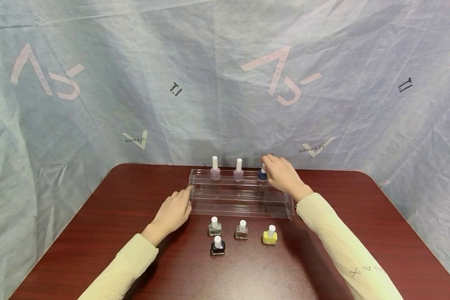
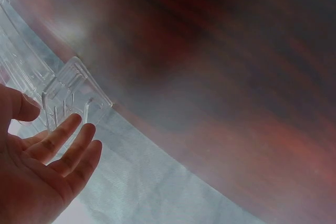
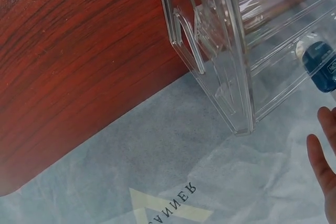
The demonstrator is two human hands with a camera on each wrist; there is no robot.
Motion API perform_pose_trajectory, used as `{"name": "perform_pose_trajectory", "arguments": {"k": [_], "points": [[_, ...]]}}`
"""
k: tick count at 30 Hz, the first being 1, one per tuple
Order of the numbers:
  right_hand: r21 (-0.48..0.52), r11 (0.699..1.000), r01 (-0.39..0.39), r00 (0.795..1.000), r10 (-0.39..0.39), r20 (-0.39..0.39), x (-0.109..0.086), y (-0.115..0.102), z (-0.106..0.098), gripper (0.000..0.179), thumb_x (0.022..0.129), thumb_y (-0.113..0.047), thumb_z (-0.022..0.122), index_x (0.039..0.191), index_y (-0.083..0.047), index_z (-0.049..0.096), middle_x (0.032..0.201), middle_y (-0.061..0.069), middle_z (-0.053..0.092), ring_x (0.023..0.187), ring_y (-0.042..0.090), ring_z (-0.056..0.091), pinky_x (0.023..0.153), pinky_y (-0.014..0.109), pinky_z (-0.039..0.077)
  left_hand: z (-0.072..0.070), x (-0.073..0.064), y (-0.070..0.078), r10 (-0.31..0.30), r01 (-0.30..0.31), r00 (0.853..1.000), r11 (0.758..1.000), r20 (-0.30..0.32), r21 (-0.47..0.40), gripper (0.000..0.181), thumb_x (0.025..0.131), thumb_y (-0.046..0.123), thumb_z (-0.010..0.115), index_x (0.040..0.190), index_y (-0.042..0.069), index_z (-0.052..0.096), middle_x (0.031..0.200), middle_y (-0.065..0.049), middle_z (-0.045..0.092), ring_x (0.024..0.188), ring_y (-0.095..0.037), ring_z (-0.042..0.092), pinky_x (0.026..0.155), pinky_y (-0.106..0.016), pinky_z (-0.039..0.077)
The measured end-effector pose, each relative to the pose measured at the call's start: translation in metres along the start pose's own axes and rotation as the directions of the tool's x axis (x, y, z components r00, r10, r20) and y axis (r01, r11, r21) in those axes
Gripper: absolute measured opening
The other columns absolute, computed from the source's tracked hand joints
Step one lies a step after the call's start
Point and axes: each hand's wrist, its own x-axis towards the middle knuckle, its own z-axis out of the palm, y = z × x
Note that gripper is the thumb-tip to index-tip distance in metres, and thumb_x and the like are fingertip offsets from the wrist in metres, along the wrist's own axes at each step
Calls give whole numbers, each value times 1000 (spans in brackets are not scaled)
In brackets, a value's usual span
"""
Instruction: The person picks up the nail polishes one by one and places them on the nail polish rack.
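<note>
A clear stepped display rack (image 1: 240,210) stands on the table. On its top tier are two mauve nail polish bottles (image 1: 215,173) with white caps and, at the right, a dark blue nail polish bottle (image 1: 262,175). My right hand (image 1: 284,174) pinches the blue bottle's white cap from above, its fingers covering much of it. In the right wrist view, the blue bottle (image 3: 319,65) shows through the clear tier, fingertips (image 3: 314,142) beside its cap. With fingers loosely extended, my left hand (image 1: 173,210) touches the rack's left end panel (image 2: 76,90).
In front of the rack, several nail polish bottles stand on the table: a greyish glitter one (image 1: 215,228), a brownish one (image 1: 241,231), a yellow one (image 1: 270,237) and a black one (image 1: 218,248). A printed grey cloth (image 1: 210,83) hangs behind the dark red table (image 1: 135,183).
</note>
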Motion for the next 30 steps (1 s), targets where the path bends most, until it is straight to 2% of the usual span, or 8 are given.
{"name": "perform_pose_trajectory", "arguments": {"k": [16, 30], "points": [[15, 1000, -19, 999, 19, 35, 2, 0, -3, 15, 94, -14, 43, 104, -8, 52, 92, 5, 56, 83, 21, 54, 68, 36, 42, 1, 0, 0, -4, 4, 1000, 1000, 0, 1, 49, 88, 15, 48, 134, 3, 41, 113, -12, 60, 97, -28, 58, 76, -41, 48], [48, 997, -65, 996, 62, 67, 5, -1, -2, 20, 95, -16, 41, 110, -7, 50, 97, 6, 56, 89, 23, 55, 73, 39, 43, 2, 0, 0, -7, 7, 1000, 1000, 3, -1, 49, 87, 15, 51, 134, 3, 40, 114, -12, 60, 96, -28, 57, 76, -41, 48]]}}
